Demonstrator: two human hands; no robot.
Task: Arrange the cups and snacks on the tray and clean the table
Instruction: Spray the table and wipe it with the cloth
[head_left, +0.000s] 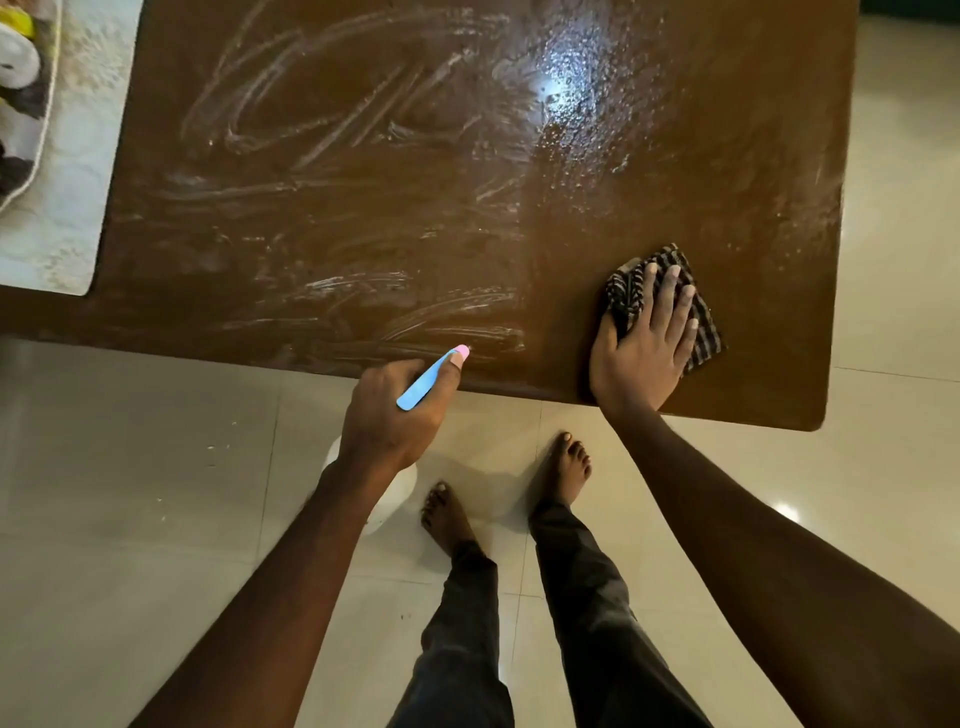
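Observation:
A brown table (395, 218) fills the upper part of the head view, its top smeared with wet white streaks and droplets. My right hand (644, 343) lies flat with straight fingers on a dark striped cloth (698, 332) near the table's front right corner. My left hand (400, 410) grips a spray bottle (428, 382) with a blue trigger top and pink nozzle at the table's front edge. The bottle's white body (395, 499) hangs below my hand over the floor. A tray (26, 104) with pale and yellow items shows at the far left edge, mostly cut off.
A pale cloth mat (78, 171) lies under the tray on the table's left end. My two bare feet (519, 488) stand on the glossy cream tiled floor (156, 493) just before the table. The table's right edge meets open floor.

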